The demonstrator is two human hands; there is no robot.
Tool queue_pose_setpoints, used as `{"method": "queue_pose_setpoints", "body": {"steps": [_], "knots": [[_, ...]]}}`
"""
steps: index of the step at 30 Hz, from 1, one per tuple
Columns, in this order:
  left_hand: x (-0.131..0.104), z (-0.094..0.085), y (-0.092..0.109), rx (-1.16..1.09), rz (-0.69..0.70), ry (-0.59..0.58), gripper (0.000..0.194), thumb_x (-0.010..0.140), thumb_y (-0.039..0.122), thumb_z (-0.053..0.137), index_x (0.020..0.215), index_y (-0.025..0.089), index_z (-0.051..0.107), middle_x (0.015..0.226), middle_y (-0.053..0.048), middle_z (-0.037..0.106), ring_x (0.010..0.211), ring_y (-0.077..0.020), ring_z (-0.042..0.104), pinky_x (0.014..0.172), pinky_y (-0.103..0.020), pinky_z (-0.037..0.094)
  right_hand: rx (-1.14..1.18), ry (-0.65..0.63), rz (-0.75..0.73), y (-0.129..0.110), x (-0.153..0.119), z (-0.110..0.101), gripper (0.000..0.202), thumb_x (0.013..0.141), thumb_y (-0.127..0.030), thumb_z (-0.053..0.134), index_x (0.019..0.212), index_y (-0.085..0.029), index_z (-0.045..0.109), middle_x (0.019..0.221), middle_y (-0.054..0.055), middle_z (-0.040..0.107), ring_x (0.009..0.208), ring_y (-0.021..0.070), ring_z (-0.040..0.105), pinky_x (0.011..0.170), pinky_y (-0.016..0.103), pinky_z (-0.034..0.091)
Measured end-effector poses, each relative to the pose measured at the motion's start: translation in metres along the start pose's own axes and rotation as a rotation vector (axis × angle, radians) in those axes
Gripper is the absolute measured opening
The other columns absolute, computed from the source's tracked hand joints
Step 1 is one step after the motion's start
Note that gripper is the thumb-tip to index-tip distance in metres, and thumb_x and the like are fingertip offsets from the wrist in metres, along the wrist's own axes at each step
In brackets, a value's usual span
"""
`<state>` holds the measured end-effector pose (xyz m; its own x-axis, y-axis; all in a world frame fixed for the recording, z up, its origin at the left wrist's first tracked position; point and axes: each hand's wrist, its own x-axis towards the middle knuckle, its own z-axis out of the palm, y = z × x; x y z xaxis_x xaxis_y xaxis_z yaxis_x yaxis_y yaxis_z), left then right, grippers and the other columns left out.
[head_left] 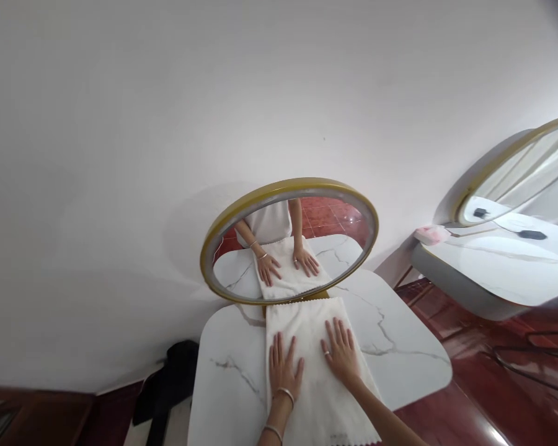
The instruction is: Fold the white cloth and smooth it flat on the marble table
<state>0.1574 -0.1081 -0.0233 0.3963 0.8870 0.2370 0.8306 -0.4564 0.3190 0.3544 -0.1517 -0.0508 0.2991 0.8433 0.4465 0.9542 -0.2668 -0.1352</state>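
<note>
A white towel (311,396) with scalloped short edges lies spread lengthwise over a white marble-patterned table (232,365). On its left part my left hand (284,370) rests flat, fingers spread, with two bangles at the wrist. My right hand (341,354) lies flat on the right part of the cloth, a ring on one finger. Neither hand grips anything. The towel's far edge reaches the base of an oval gold-rimmed mirror (288,241), which reflects both hands, the towel and a white top.
A second marble-patterned table (506,260) stands at the right with another gold-rimmed mirror (530,167), a pink-and-white packet (432,234) and a dark flat object (532,235). A black item (177,378) sits left of my table. A pale wall (121,155) rises behind.
</note>
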Motion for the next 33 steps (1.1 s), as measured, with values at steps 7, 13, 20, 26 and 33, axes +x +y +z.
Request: {"method": "queue_pose_setpoints", "body": {"steps": [7,13,20,26,33], "knots": [[-0.028,-0.039,-0.075,0.096,-0.073,0.05,0.056,0.088,0.033,0.051,0.142,0.035,0.036,0.157,-0.002,0.018,0.142,-0.0261,0.024,0.112,-0.046,0.03,0.067,-0.04,-0.082,-0.093,-0.005,0.01,0.069,0.095,-0.038,0.032,0.151,-0.021,-0.005,0.157,0.011,0.011,0.144,0.0286,0.014,0.113,0.051,0.019],[-0.051,-0.07,-0.122,0.128,-0.128,0.039,0.051,0.089,0.035,0.05,0.139,0.031,0.042,0.153,-0.008,0.028,0.141,-0.0267,0.025,0.111,-0.047,0.029,0.15,-0.047,-0.135,-0.156,-0.01,0.008,0.069,0.096,-0.034,0.033,0.151,-0.022,-0.006,0.157,0.012,0.011,0.143,0.029,0.018,0.111,0.051,0.024],[-0.018,-0.074,-0.121,0.077,-0.238,0.056,0.04,0.092,0.037,0.045,0.126,0.019,0.056,0.147,-0.011,0.037,0.14,-0.0286,0.027,0.113,-0.047,0.029,0.239,-0.146,-0.334,-0.182,0.003,0.009,0.069,0.09,-0.011,0.031,0.152,-0.024,0.004,0.152,0.009,0.03,0.141,0.023,0.024,0.111,0.044,0.027],[0.028,-0.071,-0.133,0.039,-0.251,-0.019,0.053,0.089,0.041,0.048,0.141,0.031,0.04,0.158,-0.003,0.016,0.145,-0.0301,0.011,0.116,-0.051,0.019,0.236,-0.162,-0.346,-0.214,0.041,0.027,0.06,0.094,-0.03,0.034,0.15,-0.015,0.016,0.154,0.016,0.023,0.143,0.0276,0.017,0.111,0.05,0.023],[0.081,-0.061,-0.158,0.029,-0.302,0.008,0.051,0.091,0.038,0.045,0.141,0.029,0.04,0.157,-0.005,0.019,0.144,-0.0318,0.01,0.115,-0.054,0.016,0.161,-0.258,-0.363,-0.235,0.104,0.055,0.053,0.094,-0.032,0.033,0.142,-0.01,0.037,0.145,0.02,0.037,0.134,0.0352,0.03,0.105,0.052,0.028]]}}
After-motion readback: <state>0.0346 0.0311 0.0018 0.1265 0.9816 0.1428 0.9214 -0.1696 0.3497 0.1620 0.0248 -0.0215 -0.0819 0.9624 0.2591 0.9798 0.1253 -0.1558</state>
